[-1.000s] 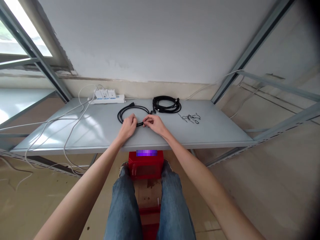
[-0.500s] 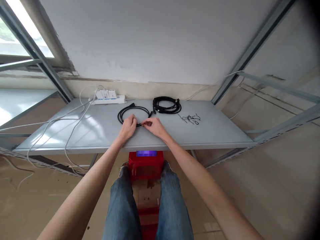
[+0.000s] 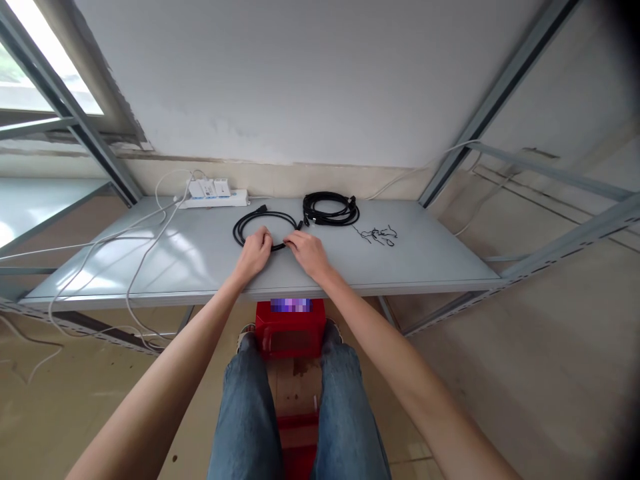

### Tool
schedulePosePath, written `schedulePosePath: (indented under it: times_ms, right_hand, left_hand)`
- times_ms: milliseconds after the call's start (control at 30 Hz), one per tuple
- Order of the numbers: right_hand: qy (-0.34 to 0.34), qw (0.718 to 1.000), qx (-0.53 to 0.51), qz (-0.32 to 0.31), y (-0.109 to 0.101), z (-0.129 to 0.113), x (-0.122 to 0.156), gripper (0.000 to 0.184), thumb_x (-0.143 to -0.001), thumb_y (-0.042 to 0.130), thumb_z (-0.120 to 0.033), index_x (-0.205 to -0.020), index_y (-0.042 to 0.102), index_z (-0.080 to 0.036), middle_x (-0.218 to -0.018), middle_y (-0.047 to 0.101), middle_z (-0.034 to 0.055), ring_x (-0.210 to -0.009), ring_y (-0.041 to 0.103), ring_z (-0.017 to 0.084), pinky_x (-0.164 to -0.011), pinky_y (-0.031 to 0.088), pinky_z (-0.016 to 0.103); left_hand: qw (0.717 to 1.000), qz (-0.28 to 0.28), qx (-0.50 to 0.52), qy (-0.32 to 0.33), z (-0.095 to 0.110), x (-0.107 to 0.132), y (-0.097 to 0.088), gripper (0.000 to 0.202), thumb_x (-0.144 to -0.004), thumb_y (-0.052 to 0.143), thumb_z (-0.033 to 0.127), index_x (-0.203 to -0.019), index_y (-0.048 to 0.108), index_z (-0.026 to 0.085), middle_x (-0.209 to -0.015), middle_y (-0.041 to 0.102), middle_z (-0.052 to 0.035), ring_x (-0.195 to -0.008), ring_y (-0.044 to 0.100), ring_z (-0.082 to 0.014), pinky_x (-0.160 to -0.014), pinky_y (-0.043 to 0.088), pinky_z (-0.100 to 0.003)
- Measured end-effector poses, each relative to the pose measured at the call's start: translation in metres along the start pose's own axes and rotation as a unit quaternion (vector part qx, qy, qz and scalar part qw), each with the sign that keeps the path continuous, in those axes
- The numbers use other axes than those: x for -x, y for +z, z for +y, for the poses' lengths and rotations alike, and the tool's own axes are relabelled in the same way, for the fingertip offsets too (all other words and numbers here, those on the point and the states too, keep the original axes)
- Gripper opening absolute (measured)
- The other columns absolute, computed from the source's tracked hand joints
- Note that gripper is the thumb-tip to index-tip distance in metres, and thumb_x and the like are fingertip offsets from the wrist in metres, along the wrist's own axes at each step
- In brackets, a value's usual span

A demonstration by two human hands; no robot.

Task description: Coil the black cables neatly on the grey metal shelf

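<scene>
Far left, white leads [image 3: 100,250] trail off the shelf [image 3: 425,263] edge from a power strip [image 3: 213,195] at the back wall; they lie slack and well apart from my work.

My left hand [image 3: 256,252] sits on the near arc of the cable [image 3: 250,223], fingers curled down over the strands. I judge it pins the loops flat so the coil keeps its round shape. The cable is thin, black, wound in a loose ring of a few turns, lying flat on the grey shelf just ahead of my knuckles, one plug end poking out at the far side.

My right hand [image 3: 307,251] is just beside the left, nearly touching, closed on the same near stretch of the ring. Whether something small is pinched between the fingertips I cannot tell; they are hidden under the hand.

Further right and back, a second coil [image 3: 330,210], thicker and tighter, rests near the wall. Right of that, a small tangle of black ties [image 3: 380,235] lies loose, within reach of my right hand.
</scene>
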State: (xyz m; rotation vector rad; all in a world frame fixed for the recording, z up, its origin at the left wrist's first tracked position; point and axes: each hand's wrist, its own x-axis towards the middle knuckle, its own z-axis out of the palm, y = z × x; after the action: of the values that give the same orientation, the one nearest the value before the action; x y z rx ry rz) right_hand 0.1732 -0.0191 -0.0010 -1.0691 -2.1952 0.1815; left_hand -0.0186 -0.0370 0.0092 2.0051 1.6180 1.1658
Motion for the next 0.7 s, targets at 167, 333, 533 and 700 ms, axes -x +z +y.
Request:
schedulePosePath:
  times_ms: [167,333,533,700]
  right_hand:
    - [0.013,0.997,0.075,-0.032,-0.009,-0.012,0.000,0.021,-0.110,0.053,-0.022,-0.109,0.074,-0.021,-0.110,0.073,0.0076,-0.100,0.067,0.020,-0.081,0.044,0.028]
    - [0.015,0.992,0.116,-0.055,-0.012,-0.019,-0.002,0.023,-0.113,0.046,-0.023,-0.113,0.069,-0.017,-0.117,0.071,0.0110,-0.102,0.067,0.022,-0.078,0.043,0.029]
    - [0.026,0.990,0.123,-0.069,-0.010,-0.020,-0.002,0.022,-0.111,0.044,-0.022,-0.116,0.064,-0.016,-0.121,0.069,0.0141,-0.101,0.066,0.024,-0.079,0.043,0.031]
    - [0.032,0.991,0.104,-0.073,-0.009,-0.019,-0.001,0.016,-0.107,0.049,-0.019,-0.110,0.065,-0.018,-0.115,0.072,0.0117,-0.095,0.066,0.023,-0.076,0.041,0.032]
  left_hand:
    - [1.000,0.001,-0.012,0.001,0.000,0.000,0.001,0.022,-0.099,0.039,0.020,-0.079,0.047,0.026,-0.076,0.062,-0.0028,-0.077,0.060,-0.0228,-0.080,0.044,-0.035]
    - [1.000,0.006,-0.026,0.003,-0.002,-0.001,0.003,0.022,-0.099,0.039,0.020,-0.079,0.048,0.026,-0.076,0.064,-0.0034,-0.077,0.061,-0.0227,-0.080,0.045,-0.035]
    - [0.999,-0.003,-0.033,-0.007,0.001,-0.001,0.002,0.020,-0.098,0.039,0.021,-0.080,0.047,0.025,-0.077,0.064,-0.0034,-0.078,0.060,-0.0216,-0.081,0.045,-0.034]
    - [0.999,-0.006,-0.041,-0.009,0.003,-0.001,0.001,0.020,-0.098,0.039,0.021,-0.079,0.046,0.026,-0.076,0.062,-0.0034,-0.077,0.059,-0.0215,-0.080,0.045,-0.034]
